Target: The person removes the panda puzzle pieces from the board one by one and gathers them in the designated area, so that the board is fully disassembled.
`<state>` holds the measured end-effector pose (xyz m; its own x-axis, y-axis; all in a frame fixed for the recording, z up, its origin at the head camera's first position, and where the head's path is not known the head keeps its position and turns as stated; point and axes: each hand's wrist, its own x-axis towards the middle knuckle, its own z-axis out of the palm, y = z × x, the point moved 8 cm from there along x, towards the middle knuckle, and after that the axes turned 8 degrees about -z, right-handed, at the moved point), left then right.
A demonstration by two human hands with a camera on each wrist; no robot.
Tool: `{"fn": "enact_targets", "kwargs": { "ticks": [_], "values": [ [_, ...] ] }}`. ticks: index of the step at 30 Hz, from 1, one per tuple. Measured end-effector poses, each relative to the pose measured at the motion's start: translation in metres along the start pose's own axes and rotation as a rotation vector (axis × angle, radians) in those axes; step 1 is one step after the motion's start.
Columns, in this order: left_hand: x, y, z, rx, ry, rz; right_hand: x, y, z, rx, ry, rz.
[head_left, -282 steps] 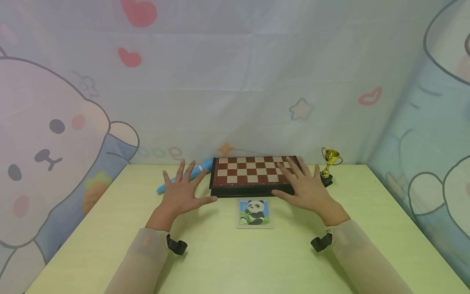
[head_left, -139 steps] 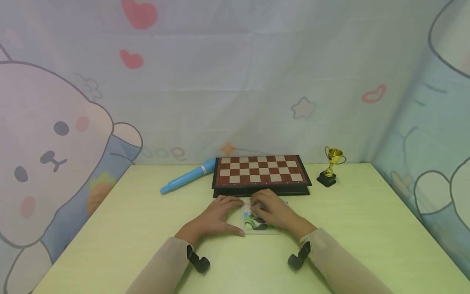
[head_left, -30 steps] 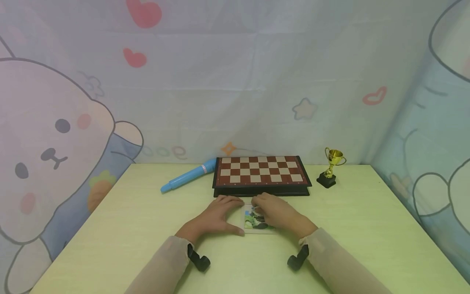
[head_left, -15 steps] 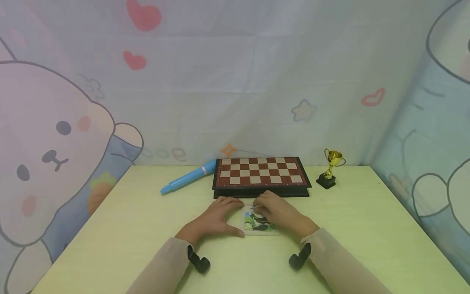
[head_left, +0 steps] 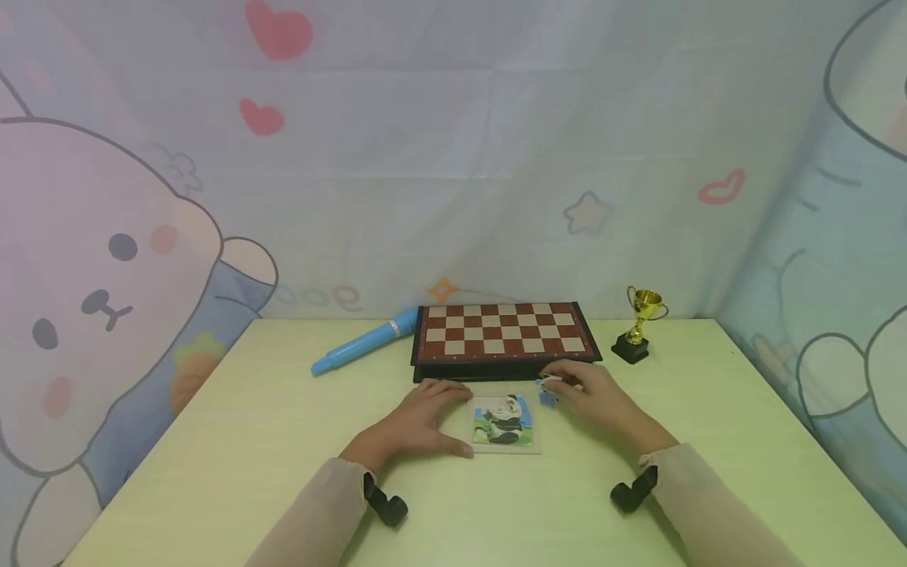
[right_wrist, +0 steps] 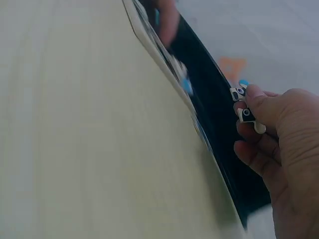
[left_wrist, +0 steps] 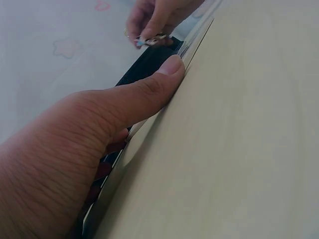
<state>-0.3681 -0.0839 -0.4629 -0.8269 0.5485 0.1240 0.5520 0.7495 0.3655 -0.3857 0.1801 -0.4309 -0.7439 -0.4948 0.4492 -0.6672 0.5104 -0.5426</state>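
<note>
My right hand (head_left: 595, 396) pinches a jigsaw piece (right_wrist: 246, 114) printed with panda eyes between thumb and fingers, just right of centre in the head view. My left hand (head_left: 416, 419) is spread, unclenched, thumb and fingertips against the left edge of the panda puzzle tray (head_left: 505, 450), which lies on the table (head_left: 482, 512) at the lower centre. Above it sits a chessboard (head_left: 503, 332), with a blue pen-shaped object (head_left: 364, 346) at centre left and a gold trophy cup (head_left: 644, 303) at centre right
</note>
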Motion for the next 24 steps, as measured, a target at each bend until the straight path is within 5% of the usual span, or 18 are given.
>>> {"fn": "enact_targets", "kwargs": {
  "ticks": [6,10,17,24],
  "values": [
    [-0.001,0.003,-0.003,-0.018,0.008,0.019,-0.039,0.057,-0.041,-0.042,0.075,0.169],
    [-0.002,0.002,-0.002,-0.002,0.002,0.005,-0.051,0.078,-0.048,-0.054,0.069,0.194],
    [-0.002,0.001,-0.002,-0.007,0.0,0.0,-0.036,0.056,-0.021,-0.079,-0.021,0.067],
    [-0.001,0.004,-0.002,-0.01,0.002,0.009,-0.032,0.038,-0.016,-0.133,0.04,-0.05]
  ]
}}
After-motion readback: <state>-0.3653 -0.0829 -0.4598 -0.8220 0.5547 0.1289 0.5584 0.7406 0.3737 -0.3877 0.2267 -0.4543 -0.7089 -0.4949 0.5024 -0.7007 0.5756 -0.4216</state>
